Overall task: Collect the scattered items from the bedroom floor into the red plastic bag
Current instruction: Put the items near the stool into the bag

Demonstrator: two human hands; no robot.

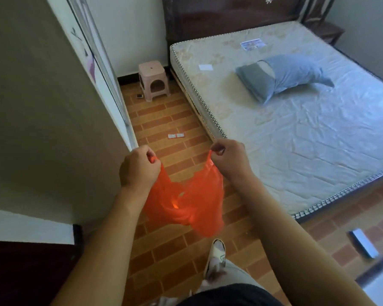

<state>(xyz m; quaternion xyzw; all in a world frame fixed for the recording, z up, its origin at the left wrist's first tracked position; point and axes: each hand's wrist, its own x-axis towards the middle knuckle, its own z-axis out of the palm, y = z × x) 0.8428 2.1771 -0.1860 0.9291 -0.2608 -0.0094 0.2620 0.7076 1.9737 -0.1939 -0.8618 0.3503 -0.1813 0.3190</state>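
The red plastic bag (186, 202) hangs in front of me above the brick-pattern floor, stretched between both hands. My left hand (138, 167) grips its left handle and my right hand (229, 160) grips its right handle, so the mouth is pulled apart. Beyond the bag, two small white packets (175, 136) lie side by side on the floor between the wardrobe and the bed. A small dark item (139, 96) lies by the stool's left leg. A flat blue-and-silver box (363, 242) lies on the floor at the right, past the bed's foot.
A pink plastic stool (153, 79) stands against the far wall. The bed (296, 120) with a blue pillow (283, 77) fills the right side. A wardrobe (53, 107) walls off the left, leaving a narrow floor strip. My shoe (216, 257) is below the bag.
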